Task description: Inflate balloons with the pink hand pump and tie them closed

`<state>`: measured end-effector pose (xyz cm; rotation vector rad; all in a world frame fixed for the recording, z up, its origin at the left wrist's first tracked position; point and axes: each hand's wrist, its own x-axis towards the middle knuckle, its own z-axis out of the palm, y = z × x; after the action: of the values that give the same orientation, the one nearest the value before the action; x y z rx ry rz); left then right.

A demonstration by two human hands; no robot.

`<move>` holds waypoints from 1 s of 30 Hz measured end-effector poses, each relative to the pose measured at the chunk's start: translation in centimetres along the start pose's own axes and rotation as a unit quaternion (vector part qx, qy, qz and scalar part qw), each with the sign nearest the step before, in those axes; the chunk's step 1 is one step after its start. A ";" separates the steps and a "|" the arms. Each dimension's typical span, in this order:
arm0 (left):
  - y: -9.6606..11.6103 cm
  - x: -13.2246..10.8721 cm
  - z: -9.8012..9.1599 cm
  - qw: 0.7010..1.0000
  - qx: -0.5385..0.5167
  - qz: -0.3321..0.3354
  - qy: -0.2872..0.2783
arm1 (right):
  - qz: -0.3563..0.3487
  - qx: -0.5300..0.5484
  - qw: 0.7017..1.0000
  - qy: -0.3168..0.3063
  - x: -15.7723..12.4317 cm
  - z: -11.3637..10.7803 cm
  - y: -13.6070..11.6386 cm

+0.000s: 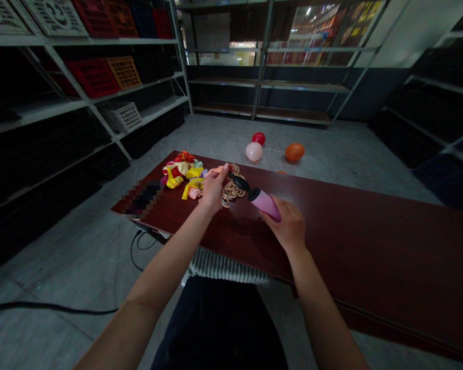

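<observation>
My left hand (213, 189) is closed, pinching a limp pale orange balloon (217, 170) at the black nozzle of a pink hand pump (263, 200). My right hand (288, 223) is wrapped round the pump's pink body, holding it tilted with the nozzle pointing up and left. Both hands hover over the dark red table (370, 231). Just beyond my left hand lies a pile of uninflated balloons (181, 172) in yellow, red and orange, and a heap of beige rubber rings (233, 190).
Three inflated balloons lie on the grey floor past the table: red (258, 138), pale pink (253, 151) and orange (295, 152). Metal shelves with red, orange and white crates (121, 116) line the left wall. A black cable (139, 246) trails on the floor.
</observation>
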<state>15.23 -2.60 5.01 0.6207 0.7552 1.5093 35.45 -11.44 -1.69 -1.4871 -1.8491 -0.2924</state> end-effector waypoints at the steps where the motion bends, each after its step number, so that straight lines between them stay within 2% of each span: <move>1: -0.1 0.1 0.0 1.000 0.008 0.005 -0.013 | 0.002 0.006 1.000 -0.003 0.0 0.0 0.0; 6: -1.4 0.6 0.0 0.998 0.031 0.033 -0.046 | 0.008 0.026 1.000 -0.004 0.0 0.1 -0.2; 12: -2.4 0.4 0.6 0.999 0.022 0.020 -0.032 | 0.031 0.022 0.999 0.009 0.0 0.2 -0.2; 15: -2.5 0.2 0.8 1.000 -0.012 0.019 -0.007 | 0.038 0.028 0.999 0.007 0.0 0.2 -0.2; 19: -2.9 0.1 0.7 0.997 -0.054 0.016 0.056 | 0.039 0.023 0.999 -0.014 0.2 -0.1 -0.5; 22: -3.6 -0.1 0.6 0.989 -0.102 -0.025 0.100 | 0.046 0.003 0.995 -0.085 0.9 -2.0 -0.8; 24: -4.4 -0.4 0.7 0.981 -0.136 -0.065 0.118 | 0.054 -0.007 0.984 -0.170 1.7 -4.1 -1.0; 27: -5.5 -1.3 1.1 0.968 -0.192 -0.115 0.115 | 0.061 -0.005 0.963 -0.263 2.9 -7.2 -0.9; 30: -6.6 -2.8 1.8 0.956 -0.224 -0.160 0.100 | 0.072 -0.020 0.947 -0.314 3.4 -9.0 -0.4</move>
<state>21.06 -5.14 1.20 0.0004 0.6003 1.3872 38.44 -14.33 7.04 -1.8811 -2.1996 0.2508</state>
